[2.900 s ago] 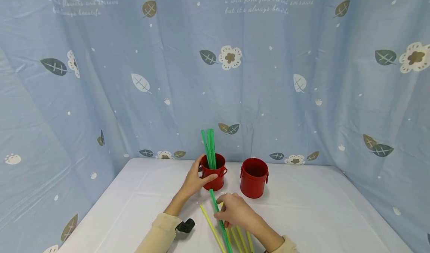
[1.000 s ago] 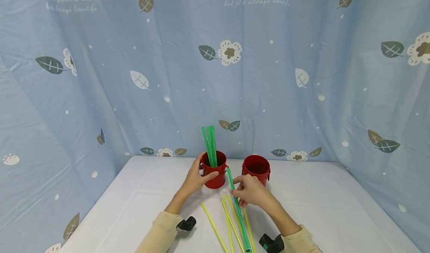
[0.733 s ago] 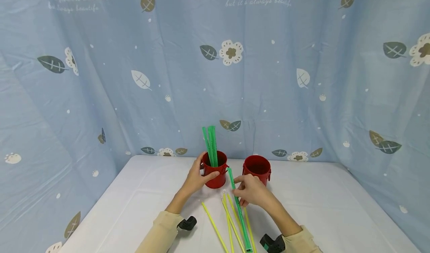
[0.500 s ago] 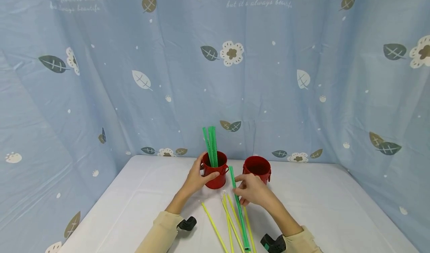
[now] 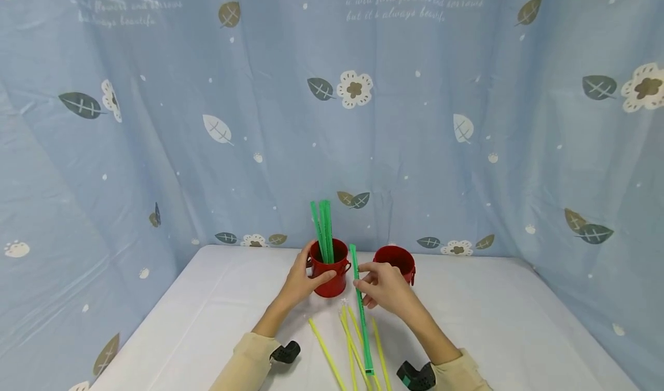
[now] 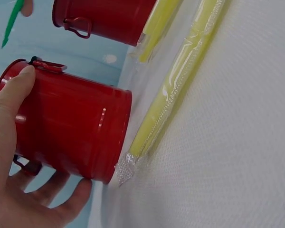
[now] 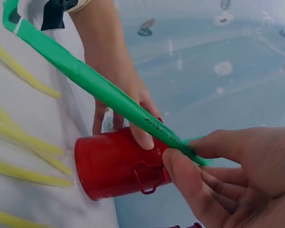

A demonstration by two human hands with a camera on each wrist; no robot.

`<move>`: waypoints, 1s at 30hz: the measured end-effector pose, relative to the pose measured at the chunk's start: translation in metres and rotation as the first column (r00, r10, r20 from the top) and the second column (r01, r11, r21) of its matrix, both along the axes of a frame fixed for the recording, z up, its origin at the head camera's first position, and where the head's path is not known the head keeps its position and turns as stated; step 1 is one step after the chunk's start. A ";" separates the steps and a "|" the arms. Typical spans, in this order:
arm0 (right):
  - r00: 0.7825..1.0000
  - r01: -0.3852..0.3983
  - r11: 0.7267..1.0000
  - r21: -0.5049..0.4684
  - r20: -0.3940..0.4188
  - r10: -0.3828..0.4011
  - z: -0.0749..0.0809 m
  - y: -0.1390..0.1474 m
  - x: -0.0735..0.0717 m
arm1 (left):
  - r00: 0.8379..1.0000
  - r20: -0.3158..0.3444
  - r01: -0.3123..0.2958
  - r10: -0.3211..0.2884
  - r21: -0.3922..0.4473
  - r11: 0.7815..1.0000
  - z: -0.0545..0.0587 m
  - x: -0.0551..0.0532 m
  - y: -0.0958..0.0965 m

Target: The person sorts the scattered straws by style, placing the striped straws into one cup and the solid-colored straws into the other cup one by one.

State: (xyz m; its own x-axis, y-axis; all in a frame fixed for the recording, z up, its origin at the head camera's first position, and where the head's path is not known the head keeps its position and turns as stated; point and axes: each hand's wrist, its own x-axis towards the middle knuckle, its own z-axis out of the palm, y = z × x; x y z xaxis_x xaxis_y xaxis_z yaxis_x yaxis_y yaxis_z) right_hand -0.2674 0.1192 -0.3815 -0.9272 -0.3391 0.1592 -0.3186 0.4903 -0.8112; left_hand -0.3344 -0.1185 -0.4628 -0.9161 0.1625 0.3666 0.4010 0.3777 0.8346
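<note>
Green stick point(image 5: 365, 333): in the right grip point(image 5: 386, 287), pinched between thumb and fingers nearer its far end. Long axis runs away from the person; far tip ahead of the right grip, long tail trailing back toward the person, over the yellow sticks point(image 5: 355, 350). Far tip is just right of the left bucket point(image 5: 332, 287), apart from its rim in the head view; that bucket's mouth lies left of the right grip, so stick-to-mouth is the key relation. Right grip clamped on the stick only. Left grip point(image 5: 300, 278) clamped round the left bucket, thumb on the near side, fingers round the far side. Green bundle point(image 5: 325, 229) stands in that bucket, ahead and left of the right grip. Right bucket point(image 5: 407, 275) sits behind the right grip, partly hidden. Yellow sticks lie below both grips on the bench point(image 5: 467, 322).
</note>
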 end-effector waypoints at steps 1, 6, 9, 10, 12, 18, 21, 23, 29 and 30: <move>1.000 0.002 1.000 0.002 -0.015 -0.002 -0.001 -0.001 -0.001 | 1.000 -0.002 0.001 -0.001 0.000 1.000 0.001 0.001 0.000; 0.995 0.001 1.000 0.007 -0.099 0.000 0.001 -0.007 -0.010 | 1.000 -0.004 -0.005 0.005 0.003 1.000 0.001 0.002 -0.001; 0.990 0.011 1.000 -0.012 -0.143 -0.012 0.007 -0.011 -0.018 | 1.000 -0.005 -0.018 0.018 -0.010 1.000 -0.004 -0.003 -0.002; 0.988 0.018 1.000 -0.023 -0.153 -0.021 0.010 -0.012 -0.020 | 1.000 -0.005 -0.019 0.019 -0.013 1.000 -0.004 -0.003 -0.002; 0.985 0.045 0.998 -0.043 -0.167 -0.051 0.016 -0.014 -0.025 | 1.000 -0.016 -0.012 0.012 -0.009 1.000 -0.004 -0.004 -0.001; 0.972 0.090 0.992 -0.089 -0.209 -0.107 0.033 -0.015 -0.042 | 1.000 -0.015 0.008 -0.008 -0.016 1.000 -0.008 -0.004 0.000; 0.966 0.091 0.989 -0.114 -0.232 -0.116 0.041 -0.017 -0.049 | 1.000 -0.021 0.005 -0.005 -0.021 1.000 -0.009 -0.005 0.000; 0.956 0.103 0.988 -0.116 -0.263 -0.131 0.044 -0.018 -0.055 | 1.000 -0.025 0.002 -0.002 -0.024 1.000 -0.009 -0.005 0.000; 0.920 0.152 0.981 -0.119 -0.346 -0.184 0.054 -0.023 -0.065 | 1.000 -0.030 0.001 -0.001 -0.013 1.000 -0.008 -0.006 -0.001; 0.915 0.154 0.981 -0.121 -0.358 -0.188 0.056 -0.024 -0.066 | 0.999 -0.032 0.002 -0.002 -0.009 1.000 -0.008 -0.006 -0.001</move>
State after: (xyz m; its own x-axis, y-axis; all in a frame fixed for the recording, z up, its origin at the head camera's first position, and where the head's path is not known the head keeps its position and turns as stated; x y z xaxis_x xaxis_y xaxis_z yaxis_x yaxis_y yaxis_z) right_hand -0.3329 0.0954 -0.3256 -0.8408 -0.1494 0.5203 -0.5190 0.4956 -0.6964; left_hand -0.3400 -0.1195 -0.4706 -0.9037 0.1678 0.3940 0.4280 0.3841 0.8181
